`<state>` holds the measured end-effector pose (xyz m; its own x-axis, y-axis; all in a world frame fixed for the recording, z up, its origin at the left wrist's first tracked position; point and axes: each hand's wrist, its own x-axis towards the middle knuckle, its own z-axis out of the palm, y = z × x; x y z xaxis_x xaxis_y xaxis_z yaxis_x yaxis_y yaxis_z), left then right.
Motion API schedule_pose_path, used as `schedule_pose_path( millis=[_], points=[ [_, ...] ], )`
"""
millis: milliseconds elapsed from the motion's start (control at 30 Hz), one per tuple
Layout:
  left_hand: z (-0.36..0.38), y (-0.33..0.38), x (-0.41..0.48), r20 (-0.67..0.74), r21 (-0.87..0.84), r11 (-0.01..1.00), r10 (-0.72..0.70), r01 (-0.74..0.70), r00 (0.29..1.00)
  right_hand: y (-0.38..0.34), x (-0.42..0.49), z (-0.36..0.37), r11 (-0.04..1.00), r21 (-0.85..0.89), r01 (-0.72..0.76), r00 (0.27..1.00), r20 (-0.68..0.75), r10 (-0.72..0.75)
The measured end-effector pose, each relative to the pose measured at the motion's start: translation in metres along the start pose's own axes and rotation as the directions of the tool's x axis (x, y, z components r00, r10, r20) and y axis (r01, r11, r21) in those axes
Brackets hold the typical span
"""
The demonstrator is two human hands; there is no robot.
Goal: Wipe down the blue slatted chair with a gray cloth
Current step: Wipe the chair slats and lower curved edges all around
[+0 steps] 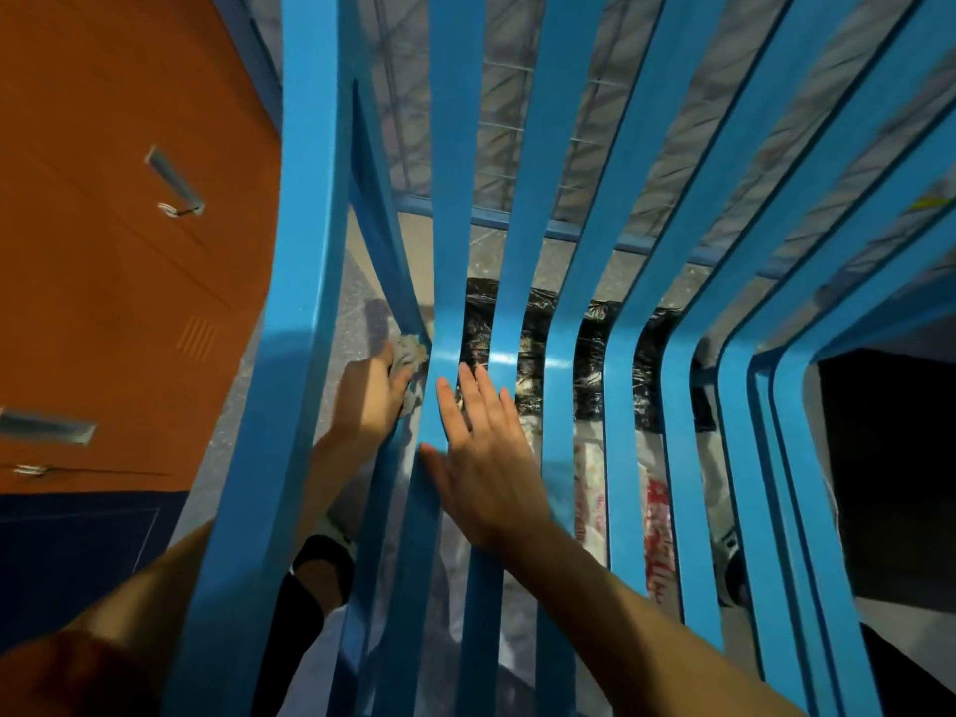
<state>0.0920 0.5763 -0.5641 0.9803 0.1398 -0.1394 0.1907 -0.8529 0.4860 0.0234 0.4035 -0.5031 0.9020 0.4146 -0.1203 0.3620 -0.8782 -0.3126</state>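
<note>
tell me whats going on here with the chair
A person is wiping the blue slatted chair. Their left hand reaches in beside the frame and holds a gray cloth against a slat near the bend. Their right hand lies flat on the neighbouring slats, fingers straight. Orange lockers stand on the left, and plastic bags show through the gaps.

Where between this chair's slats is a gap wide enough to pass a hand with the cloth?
Widest: the gap between the broad outer rail and the next slat, where the left hand grips the gray cloth. The gaps toward the top of the view also look wide. Crowded: the slats bunched at the right bend, and those under the flat right hand.
</note>
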Motion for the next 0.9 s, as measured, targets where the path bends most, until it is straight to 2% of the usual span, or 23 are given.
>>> schedule_pose_path(
  millis=[133, 367, 467, 633, 733, 833, 900],
  points=[
    [0.000, -0.002, 0.005, 0.058, 0.064, 0.998, 0.002, -0.005, 0.998, 0.000, -0.004, -0.001, 1.000, -0.005, 0.001, 0.999, -0.033, -0.001],
    [0.003, 0.015, 0.031, 0.025, 0.088, 0.984, -0.156, 0.153, 0.987, 0.001, -0.001, 0.000, 1.000, -0.010, 0.001, 0.999, -0.034, -0.001],
    [0.006, 0.010, 0.023, 0.030, -0.048, 0.985, -0.166, 0.168, 0.986, 0.001, -0.001, 0.000, 1.000, 0.003, -0.012, 0.999, -0.033, 0.012],
    [-0.004, 0.002, -0.021, 0.098, -0.306, 0.945, -0.092, 0.118, 0.991, 0.001, -0.001, -0.001, 1.000, 0.007, -0.010, 0.999, -0.050, 0.010],
    [-0.008, -0.002, -0.060, 0.166, -0.276, 0.927, -0.213, 0.253, 0.963, 0.002, -0.001, -0.001, 1.000, -0.006, -0.015, 0.998, -0.061, 0.014],
    [-0.019, 0.002, -0.102, 0.268, -0.392, 0.813, -0.347, 0.431, 0.899, 0.000, -0.002, -0.003, 1.000, -0.006, -0.004, 0.998, -0.057, 0.003],
    [-0.017, -0.008, -0.138, 0.295, -0.354, 0.817, -0.364, 0.455, 0.883, -0.001, -0.001, -0.004, 1.000, 0.006, 0.000, 0.999, -0.047, 0.000]
  ],
)
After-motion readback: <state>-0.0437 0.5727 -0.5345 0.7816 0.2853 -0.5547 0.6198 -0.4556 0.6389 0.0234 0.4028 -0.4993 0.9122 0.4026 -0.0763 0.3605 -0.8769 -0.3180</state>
